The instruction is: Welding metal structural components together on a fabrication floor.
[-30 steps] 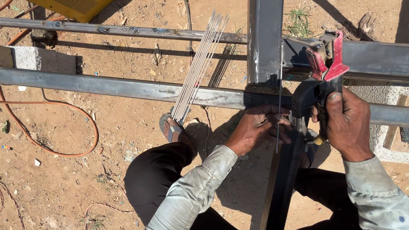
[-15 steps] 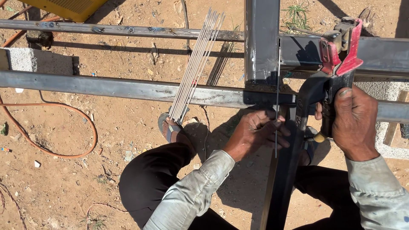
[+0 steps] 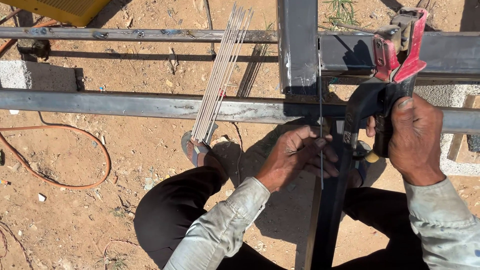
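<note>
Head view: the right hand (image 3: 417,137) is wrapped tight around the dark handle of a red electrode holder (image 3: 400,47), whose red jaws stand at two o'clock over the steel frame (image 3: 125,105). The left hand (image 3: 295,157), near centre, pinches a thin welding rod (image 3: 320,100) between thumb and fingers — the rod runs straight up toward twelve o'clock, beside the upright square tube (image 3: 298,45). At eleven o'clock a bundle of spare welding rods (image 3: 220,75) leans across the frame's rails. An orange cable (image 3: 75,145) curves over the dirt at nine o'clock.
</note>
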